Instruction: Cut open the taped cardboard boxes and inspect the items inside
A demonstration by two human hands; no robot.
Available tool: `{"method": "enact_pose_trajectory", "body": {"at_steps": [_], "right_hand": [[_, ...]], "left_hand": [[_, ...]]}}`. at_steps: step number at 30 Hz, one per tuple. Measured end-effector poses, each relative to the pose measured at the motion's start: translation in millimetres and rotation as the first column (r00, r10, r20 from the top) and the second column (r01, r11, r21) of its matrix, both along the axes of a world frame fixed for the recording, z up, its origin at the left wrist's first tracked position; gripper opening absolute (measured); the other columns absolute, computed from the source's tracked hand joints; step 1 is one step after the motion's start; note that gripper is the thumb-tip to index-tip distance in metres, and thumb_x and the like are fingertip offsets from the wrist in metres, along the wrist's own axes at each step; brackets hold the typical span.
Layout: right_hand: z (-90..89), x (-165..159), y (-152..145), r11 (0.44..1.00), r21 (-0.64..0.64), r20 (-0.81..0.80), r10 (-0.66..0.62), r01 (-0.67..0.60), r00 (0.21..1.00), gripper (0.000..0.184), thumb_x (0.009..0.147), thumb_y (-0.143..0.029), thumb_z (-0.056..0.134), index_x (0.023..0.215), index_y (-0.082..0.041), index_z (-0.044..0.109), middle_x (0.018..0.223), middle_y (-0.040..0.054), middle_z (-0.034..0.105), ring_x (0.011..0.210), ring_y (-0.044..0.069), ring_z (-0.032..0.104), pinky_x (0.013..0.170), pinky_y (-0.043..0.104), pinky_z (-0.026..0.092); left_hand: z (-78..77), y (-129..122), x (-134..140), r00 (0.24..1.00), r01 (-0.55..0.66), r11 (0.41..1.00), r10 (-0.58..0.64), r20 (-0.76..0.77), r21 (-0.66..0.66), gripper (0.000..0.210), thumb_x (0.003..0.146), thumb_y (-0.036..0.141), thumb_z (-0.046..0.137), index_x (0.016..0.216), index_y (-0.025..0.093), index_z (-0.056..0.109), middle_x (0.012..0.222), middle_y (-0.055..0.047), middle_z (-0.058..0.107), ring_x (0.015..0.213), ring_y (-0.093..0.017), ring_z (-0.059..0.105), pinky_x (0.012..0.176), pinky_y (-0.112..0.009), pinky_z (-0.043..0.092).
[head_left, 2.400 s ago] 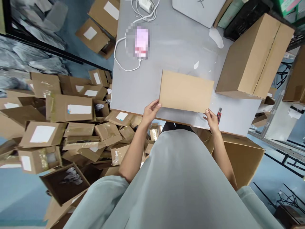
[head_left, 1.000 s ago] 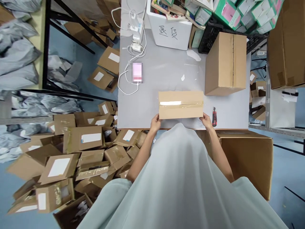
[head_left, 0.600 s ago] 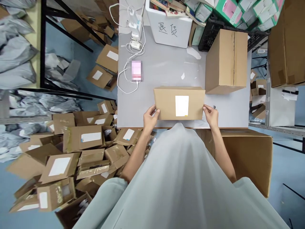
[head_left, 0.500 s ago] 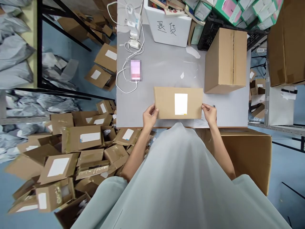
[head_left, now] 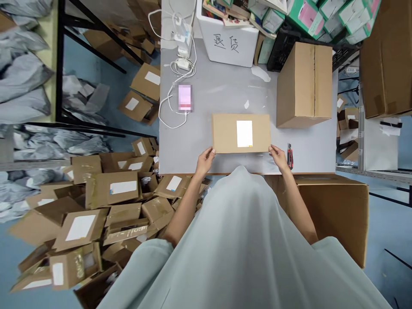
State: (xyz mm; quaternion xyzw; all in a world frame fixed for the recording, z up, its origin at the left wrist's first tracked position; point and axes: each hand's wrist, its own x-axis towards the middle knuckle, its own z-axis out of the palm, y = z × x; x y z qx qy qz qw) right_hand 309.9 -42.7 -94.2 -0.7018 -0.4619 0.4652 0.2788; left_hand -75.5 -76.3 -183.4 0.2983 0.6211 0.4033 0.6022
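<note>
A flat brown cardboard box with a white label on its top face is at the front of the grey table. My left hand pinches its near left corner between thumb and fingers. At the near right corner, my right hand grips the box in the same way. A red and black utility knife lies on the table just right of my right hand, apart from it.
A taller carton stands at the table's right, and a white bin of books at the back. A phone with a white cable lies on the left. Labelled boxes pile up on the floor at left; a large open carton is at right.
The cardboard box has moved slightly away from me and looks smaller, lower toward the table. Both hands have shifted to its near corners. The utility knife, mostly hidden before, now shows.
</note>
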Motion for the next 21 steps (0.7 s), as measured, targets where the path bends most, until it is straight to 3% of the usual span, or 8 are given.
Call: {"method": "enact_pose_trajectory", "body": {"at_steps": [5,10,12,17,21], "right_hand": [[-0.6,-13.8,-15.8,0.997,-0.020,-0.054,0.069,-0.070,0.996,0.095,0.076,-0.080,0.086,0.149,-0.021,0.073,0.158,0.0148,0.072,0.153,0.036,0.063,0.132,0.054,0.049],[5.3,-21.9,-21.9,0.998,-0.009,-0.016,0.060,-0.060,0.998,0.097,0.076,-0.078,0.084,0.151,-0.018,0.072,0.162,0.0171,0.068,0.159,0.040,0.057,0.132,0.061,0.046],[14.9,-21.8,-21.3,0.999,0.029,0.017,0.045,-0.046,0.999,0.093,0.080,-0.076,0.082,0.153,-0.020,0.072,0.164,0.0141,0.068,0.159,0.039,0.057,0.133,0.060,0.046],[53.2,-24.8,-15.4,0.981,0.195,0.102,-0.009,-0.012,0.995,0.075,0.094,-0.068,0.077,0.152,-0.021,0.076,0.155,0.0097,0.074,0.148,0.038,0.069,0.132,0.059,0.050],[71.3,-29.0,-11.9,0.969,0.248,0.109,-0.012,-0.016,0.994,0.072,0.099,-0.068,0.074,0.152,-0.019,0.076,0.155,0.0099,0.074,0.150,0.037,0.068,0.134,0.057,0.049]], "left_hand": [[3.6,-9.6,10.1,0.999,0.041,0.999,-0.041,0.022,-0.016,0.064,0.091,0.054,0.086,0.142,0.017,0.074,0.157,-0.017,0.072,0.149,-0.036,0.067,0.129,-0.054,0.052],[15.8,-19.6,17.6,1.000,0.022,1.000,-0.022,-0.012,-0.016,0.064,0.084,0.041,0.092,0.140,0.015,0.074,0.161,-0.022,0.068,0.158,-0.041,0.058,0.130,-0.057,0.050],[24.8,-19.9,14.7,0.999,-0.010,1.000,0.010,-0.031,0.014,0.064,0.087,0.040,0.090,0.144,0.016,0.073,0.165,-0.020,0.065,0.160,-0.038,0.057,0.133,-0.056,0.047],[52.7,-4.5,-0.8,0.987,-0.134,0.958,0.151,-0.050,0.253,0.072,0.090,0.052,0.090,0.151,0.018,0.072,0.164,-0.019,0.067,0.156,-0.035,0.062,0.135,-0.053,0.046],[61.2,5.8,-9.0,0.980,-0.181,0.945,0.195,-0.025,0.273,0.077,0.088,0.062,0.092,0.148,0.019,0.075,0.160,-0.018,0.070,0.154,-0.036,0.064,0.135,-0.054,0.047]]}}
